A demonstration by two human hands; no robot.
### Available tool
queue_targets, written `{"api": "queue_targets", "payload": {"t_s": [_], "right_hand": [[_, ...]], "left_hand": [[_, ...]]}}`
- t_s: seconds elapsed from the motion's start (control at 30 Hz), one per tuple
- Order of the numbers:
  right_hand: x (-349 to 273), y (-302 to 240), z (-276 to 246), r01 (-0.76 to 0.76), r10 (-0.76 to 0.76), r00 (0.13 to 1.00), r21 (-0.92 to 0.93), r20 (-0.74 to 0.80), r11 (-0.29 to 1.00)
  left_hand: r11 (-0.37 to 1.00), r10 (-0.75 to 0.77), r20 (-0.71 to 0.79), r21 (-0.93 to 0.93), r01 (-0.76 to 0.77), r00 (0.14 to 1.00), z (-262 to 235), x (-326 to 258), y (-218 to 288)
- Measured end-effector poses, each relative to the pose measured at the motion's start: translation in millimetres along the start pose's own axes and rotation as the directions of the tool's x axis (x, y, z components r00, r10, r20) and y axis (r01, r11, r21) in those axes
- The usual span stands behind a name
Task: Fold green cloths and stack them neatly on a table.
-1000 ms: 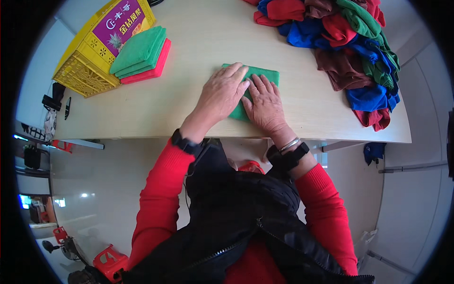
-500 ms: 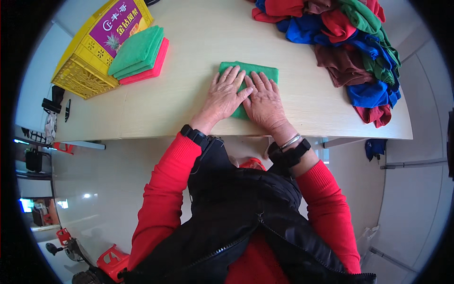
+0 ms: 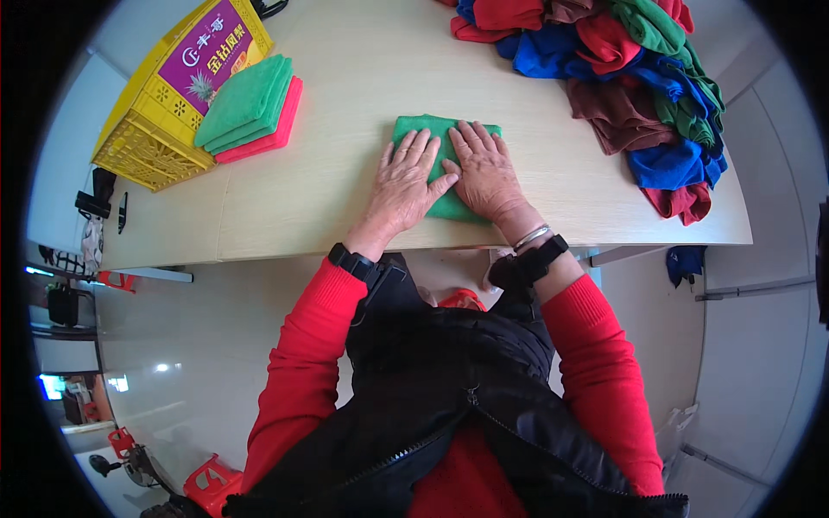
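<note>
A folded green cloth (image 3: 449, 205) lies flat near the front edge of the table. My left hand (image 3: 404, 183) rests on its left side, palm down with fingers stretched out. On its right side lies my right hand (image 3: 485, 177), also flat, fingers extended toward the far edge. The two thumbs meet or nearly meet over the middle of the cloth. Part of the cloth is hidden beneath both hands. To the left, folded green cloths (image 3: 246, 102) sit stacked on a folded red cloth (image 3: 275, 142).
A yellow basket (image 3: 142, 142) with a purple panel stands behind the stack. At the right, a heap of crumpled red, blue, green and brown cloths (image 3: 617, 112) reaches toward the corner of the wooden table (image 3: 337, 86). A black pen-like object (image 3: 123, 213) lies at the left edge.
Both hands stay on the green cloth; the left has slid slightly left and the fingers of the two hands are now farther apart. The whole view has shifted a little.
</note>
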State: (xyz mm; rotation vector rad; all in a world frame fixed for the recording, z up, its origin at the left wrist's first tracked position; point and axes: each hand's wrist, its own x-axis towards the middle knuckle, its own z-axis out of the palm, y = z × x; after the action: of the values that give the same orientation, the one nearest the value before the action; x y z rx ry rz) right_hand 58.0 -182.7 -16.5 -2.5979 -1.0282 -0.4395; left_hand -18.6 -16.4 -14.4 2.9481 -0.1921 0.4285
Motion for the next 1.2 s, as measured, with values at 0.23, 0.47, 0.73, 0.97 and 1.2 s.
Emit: {"api": "queue_targets", "payload": {"t_s": [0.23,0.47,0.73,0.97,1.2], "right_hand": [[-10.2,-0.8,-7.4,0.005,-0.006,1.0,-0.025,-0.027,1.0],[15.9,14.3,-32.1,0.078,-0.083,0.996,-0.124,-0.037,0.989],[9.8,-19.6,-21.2,0.014,-0.019,0.981,0.029,0.194,0.999],[-34.6,-76.1,-33.2,0.102,-0.123,0.984,0.163,0.126,0.981],[-52.5,-33.4,-35.5,0.055,-0.022,0.995,0.371,-0.095,0.927]], "left_hand": [[0.999,0.039,-0.177,-0.029,-0.045,0.983,-7.1,-3.5,6.0],[0.871,-0.152,-0.411,-0.485,-0.075,0.899,-47.2,-92.9,38.2],[-0.154,-0.196,0.51,-0.859,0.488,0.838,-30.6,-151.9,34.8],[-0.714,-0.281,0.526,-0.673,0.191,0.803,-27.1,-169.6,24.3],[-0.518,-0.624,0.381,-0.856,0.004,0.682,-76.4,-177.6,12.8]]}}
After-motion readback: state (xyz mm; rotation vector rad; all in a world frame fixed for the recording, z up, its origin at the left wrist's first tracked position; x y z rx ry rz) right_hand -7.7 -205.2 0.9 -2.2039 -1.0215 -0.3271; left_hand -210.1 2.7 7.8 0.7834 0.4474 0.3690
